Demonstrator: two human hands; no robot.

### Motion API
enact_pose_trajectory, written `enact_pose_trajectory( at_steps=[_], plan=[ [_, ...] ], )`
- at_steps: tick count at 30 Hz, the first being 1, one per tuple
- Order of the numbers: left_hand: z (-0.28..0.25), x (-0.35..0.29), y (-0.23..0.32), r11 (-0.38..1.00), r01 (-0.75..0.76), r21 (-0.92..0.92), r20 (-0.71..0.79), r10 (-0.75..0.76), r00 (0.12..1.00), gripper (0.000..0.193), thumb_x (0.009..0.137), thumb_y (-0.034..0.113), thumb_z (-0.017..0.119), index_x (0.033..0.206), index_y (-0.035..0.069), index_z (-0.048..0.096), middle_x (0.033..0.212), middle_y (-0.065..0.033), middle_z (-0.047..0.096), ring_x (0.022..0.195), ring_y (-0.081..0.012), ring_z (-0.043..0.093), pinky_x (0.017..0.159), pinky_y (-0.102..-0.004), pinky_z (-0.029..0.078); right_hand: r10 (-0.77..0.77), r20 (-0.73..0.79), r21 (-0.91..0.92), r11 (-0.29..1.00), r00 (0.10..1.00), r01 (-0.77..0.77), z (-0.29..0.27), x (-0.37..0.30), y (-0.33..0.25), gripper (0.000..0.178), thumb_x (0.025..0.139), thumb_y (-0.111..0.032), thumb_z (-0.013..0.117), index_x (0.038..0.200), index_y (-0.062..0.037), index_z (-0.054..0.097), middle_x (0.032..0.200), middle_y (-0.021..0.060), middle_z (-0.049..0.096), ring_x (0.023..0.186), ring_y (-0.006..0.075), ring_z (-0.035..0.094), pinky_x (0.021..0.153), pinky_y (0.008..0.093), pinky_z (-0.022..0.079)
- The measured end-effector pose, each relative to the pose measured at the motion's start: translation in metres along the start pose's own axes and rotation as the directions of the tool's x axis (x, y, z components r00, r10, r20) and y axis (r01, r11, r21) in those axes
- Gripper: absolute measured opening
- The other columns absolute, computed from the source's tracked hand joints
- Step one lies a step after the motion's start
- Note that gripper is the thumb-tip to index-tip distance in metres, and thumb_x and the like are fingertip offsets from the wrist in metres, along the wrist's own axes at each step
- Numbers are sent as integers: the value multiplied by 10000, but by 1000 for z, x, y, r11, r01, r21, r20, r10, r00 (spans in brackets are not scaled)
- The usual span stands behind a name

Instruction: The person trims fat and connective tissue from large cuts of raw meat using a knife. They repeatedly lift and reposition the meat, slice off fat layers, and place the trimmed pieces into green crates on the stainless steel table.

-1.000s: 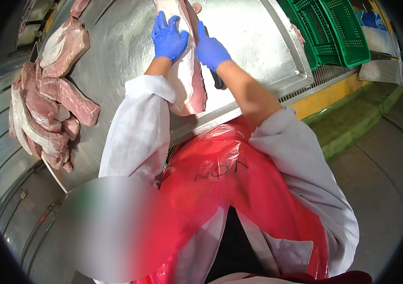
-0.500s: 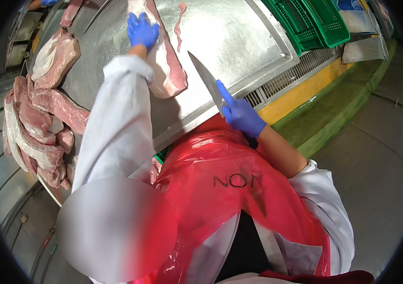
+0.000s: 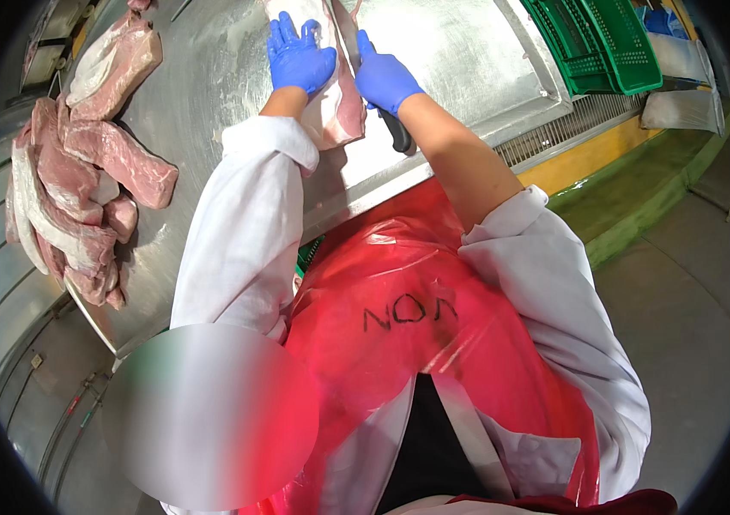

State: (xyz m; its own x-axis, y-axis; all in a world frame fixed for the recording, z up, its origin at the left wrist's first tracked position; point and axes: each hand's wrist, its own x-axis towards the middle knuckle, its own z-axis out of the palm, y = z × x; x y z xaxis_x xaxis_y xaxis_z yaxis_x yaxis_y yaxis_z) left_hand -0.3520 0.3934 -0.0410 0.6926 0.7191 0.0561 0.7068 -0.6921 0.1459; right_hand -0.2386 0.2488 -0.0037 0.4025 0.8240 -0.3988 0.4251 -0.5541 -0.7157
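Note:
A long slab of raw pork point(image 3: 339, 103) lies on the steel table point(image 3: 468, 69) in front of me. My left hand point(image 3: 298, 58), in a blue glove, presses flat on the slab's left side. My right hand point(image 3: 384, 79), also gloved in blue, is closed around a black knife handle point(image 3: 399, 133) at the slab's right edge. The blade is hidden under the hand and the meat. A red plastic apron point(image 3: 416, 335) covers my front below the table edge.
A pile of several raw pork cuts point(image 3: 73, 189) lies on the table's left side, with one more piece point(image 3: 116, 64) further back. Green plastic crates point(image 3: 605, 43) stand at the back right. A grating point(image 3: 571, 129) and a yellow curb point(image 3: 588, 159) run along the table's right edge.
My right hand, which held the knife back near my apron half a second ago, has moved forward to the slab's right edge. My left hand stays on the meat.

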Motion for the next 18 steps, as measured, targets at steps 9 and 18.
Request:
enact_pose_trajectory(
  at_steps=[9,18],
  plan=[
    [-5,6,-44,982,112,-151,41,-107,993,634,846,329,622,1441,153,491,1651,-262,143,1539,-412,129,1248,-454,167,-42,306,-215,970,951,111,3,-185,2,770,881,-83,465,1580,-4,151,933,316,668,810,460,666,764,555,505],
    [-5,-10,-130,881,128,-456,66,-110,992,578,789,142,607,1359,87,527,1637,-291,159,1528,-420,168,1245,-426,189,-372,141,-70,921,918,384,-45,-176,36,724,961,-117,495,1596,-45,153,635,177,625,534,345,613,551,452,500]
  ],
)
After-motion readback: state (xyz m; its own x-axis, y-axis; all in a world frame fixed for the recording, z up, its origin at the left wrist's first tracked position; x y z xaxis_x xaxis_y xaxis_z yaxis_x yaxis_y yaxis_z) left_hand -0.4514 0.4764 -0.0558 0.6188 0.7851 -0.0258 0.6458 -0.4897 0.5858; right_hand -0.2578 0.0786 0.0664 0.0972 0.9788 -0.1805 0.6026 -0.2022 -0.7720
